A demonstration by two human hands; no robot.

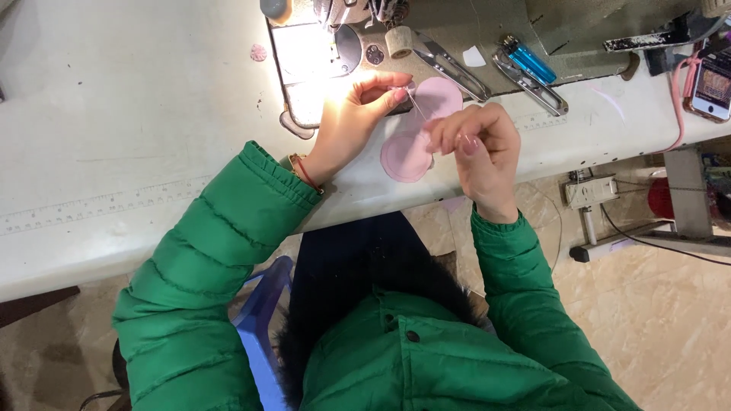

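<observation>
Seen from overhead at a sewing bench: left hand (358, 114) pinched shut, thumb & forefinger closed on the top edge of a pink fabric piece (415, 137), with a thin thread or needle (415, 103) slanting down from the pinch, too fine to tell which. Right hand (476, 144) curled closed over the piece's right side, fingertips (457, 135) tucked against the cloth, probably nipping the thread's other end. Piece itself: 2 round pink lobes joined, felt-like, matte, lying partly on the white table (137, 122) edge, just in front of the lit metal needle plate (316, 57). Handling, by the look of it: v. light, soft, floppy, not slippery, no risk of breaking but apt to fold or crease; best held at the rim w/ a fingertip pinch, 1 hand per side, kept flat on the bench. Nearby, apart from both hands: 2 steel thread snips (449, 65), a blue lighter (531, 62), a small cork-coloured spool (398, 42), a phone (714, 80) on a pink cable at far right. Green quilted puffy sleeves (213, 251), a red cord bracelet (307, 173) at the left wrist.
</observation>
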